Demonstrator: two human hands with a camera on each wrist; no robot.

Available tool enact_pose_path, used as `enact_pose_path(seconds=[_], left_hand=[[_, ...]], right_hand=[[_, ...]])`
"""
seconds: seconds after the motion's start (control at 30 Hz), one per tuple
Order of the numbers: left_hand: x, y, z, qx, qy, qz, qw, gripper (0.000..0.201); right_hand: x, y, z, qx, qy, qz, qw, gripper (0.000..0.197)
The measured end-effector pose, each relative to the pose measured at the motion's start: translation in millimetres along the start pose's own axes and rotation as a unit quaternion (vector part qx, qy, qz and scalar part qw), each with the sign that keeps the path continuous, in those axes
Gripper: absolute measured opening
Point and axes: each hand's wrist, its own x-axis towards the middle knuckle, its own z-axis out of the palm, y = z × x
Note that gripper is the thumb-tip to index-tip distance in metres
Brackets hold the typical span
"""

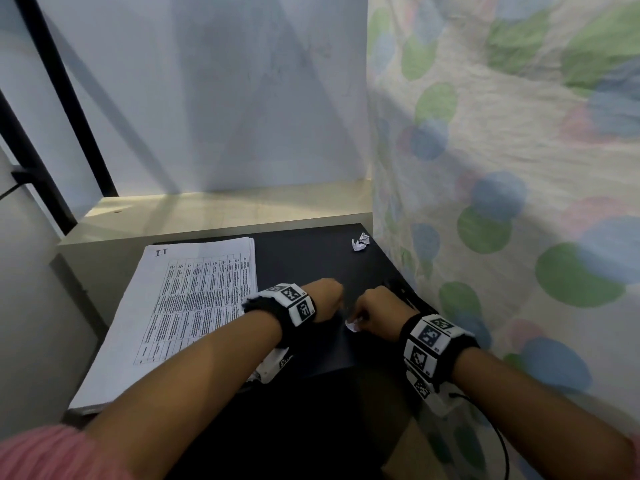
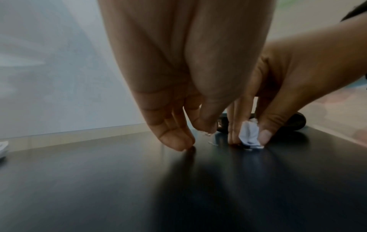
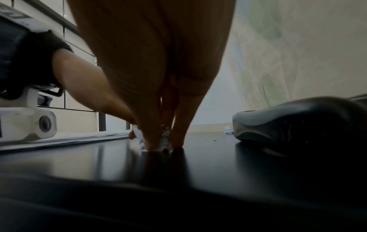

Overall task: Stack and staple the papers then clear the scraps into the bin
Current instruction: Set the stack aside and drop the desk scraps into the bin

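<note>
While my right hand pinches a crumpled white paper scrap on the glossy black surface, my left hand touches it, fingers bunched, grip unclear.

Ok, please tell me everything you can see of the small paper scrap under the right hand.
The paper scrap is small, white and crumpled. It rests on the black table, pinched between the thumb and fingers of the right hand. The left hand is close beside it; contact cannot be told.
</note>
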Motion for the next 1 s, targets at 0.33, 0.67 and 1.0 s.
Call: enact_pose_path(seconds=[0.33,0.67,1.0], left_hand=[[8,10,1,0.029,-0.001,-0.002,1.000,0.028],[10,10,1,-0.039,0.015,-0.063,0.997,0.030],[13,12,-4,-0.054,0.012,-0.079,0.995,0.034]], right_hand=[[1,0,9,-0.022,-0.018,-0.034,0.999,0.025],[-7,23,7,0.104,0.048,0.023,0.993,0.021],[-5,24,4,0.090,0.005,0.060,0.994,0.024]])
